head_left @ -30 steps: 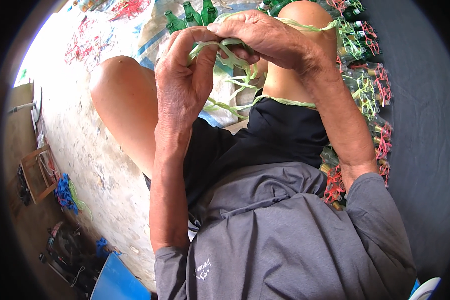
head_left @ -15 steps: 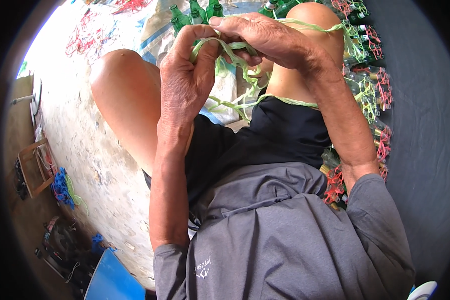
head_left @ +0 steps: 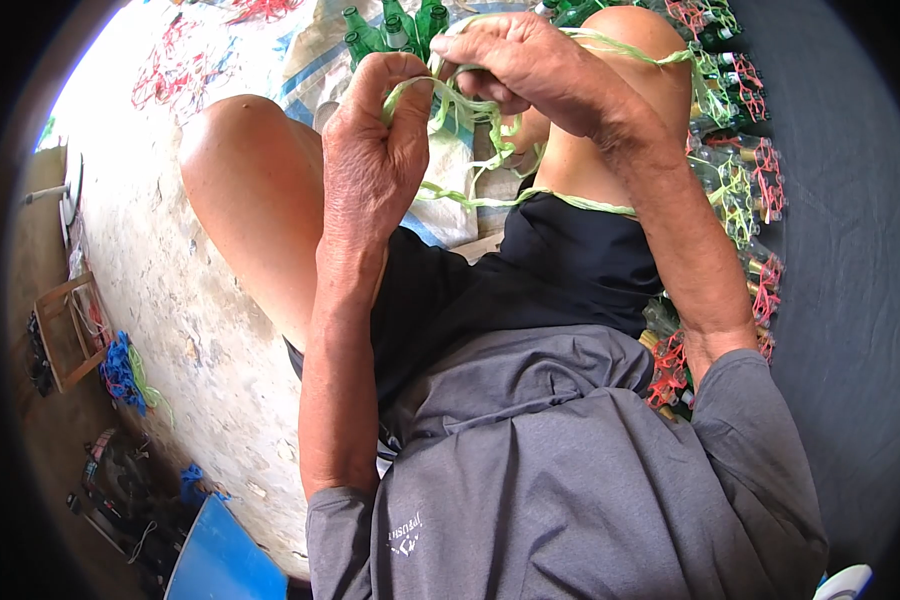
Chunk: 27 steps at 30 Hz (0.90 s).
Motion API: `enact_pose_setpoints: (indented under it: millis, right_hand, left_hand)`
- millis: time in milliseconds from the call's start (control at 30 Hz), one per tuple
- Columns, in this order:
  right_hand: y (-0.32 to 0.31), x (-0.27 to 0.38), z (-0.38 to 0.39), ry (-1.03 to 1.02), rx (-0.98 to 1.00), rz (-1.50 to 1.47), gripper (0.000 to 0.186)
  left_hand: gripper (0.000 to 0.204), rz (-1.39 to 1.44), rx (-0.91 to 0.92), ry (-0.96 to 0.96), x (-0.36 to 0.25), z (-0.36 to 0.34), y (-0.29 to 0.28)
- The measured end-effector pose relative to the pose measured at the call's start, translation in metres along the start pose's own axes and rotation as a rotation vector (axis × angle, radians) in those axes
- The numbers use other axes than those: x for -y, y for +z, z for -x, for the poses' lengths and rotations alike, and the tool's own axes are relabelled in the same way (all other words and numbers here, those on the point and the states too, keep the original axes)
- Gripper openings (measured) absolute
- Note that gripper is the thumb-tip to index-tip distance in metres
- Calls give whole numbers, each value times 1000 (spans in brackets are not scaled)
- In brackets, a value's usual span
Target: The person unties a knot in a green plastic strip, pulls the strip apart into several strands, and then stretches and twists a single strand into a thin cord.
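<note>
Right hand (head_left: 542, 68) slightly farther from left hand (head_left: 378, 140)

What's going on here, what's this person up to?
A seated person is handling light green cord. The left hand pinches a loop of it; the right hand is curled close beside, its exact grip hidden. A strand also lies across the right thigh. Green bottles stand beyond the hands, and bottles in red and green netting line the right side.
</note>
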State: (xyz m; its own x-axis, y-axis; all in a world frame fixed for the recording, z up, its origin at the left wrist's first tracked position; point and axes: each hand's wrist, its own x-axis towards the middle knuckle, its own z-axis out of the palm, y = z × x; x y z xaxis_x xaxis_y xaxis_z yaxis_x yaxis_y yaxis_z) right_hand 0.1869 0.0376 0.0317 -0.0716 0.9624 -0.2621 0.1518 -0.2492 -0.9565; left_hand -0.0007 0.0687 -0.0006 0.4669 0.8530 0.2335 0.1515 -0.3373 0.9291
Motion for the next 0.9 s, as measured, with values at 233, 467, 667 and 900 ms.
enact_pose_setpoints:
  millis: [233, 467, 667, 900]
  right_hand:
    - [-13, 20, 3, -36, -213, -332, 26]
    - [-28, 43, 3, -206, -296, -476, 21]
    - [-47, 49, 2, -217, -364, -553, 22]
    - [-82, 65, 14, -429, -416, -656, 16]
  left_hand:
    - [10, -7, 9, -25, 1, 2, 0]
    - [10, 9, -8, 71, 9, 3, -2]
    - [11, 205, -38, 126, 11, -4, 1]
    - [11, 195, -61, 44, 13, 1, -2]
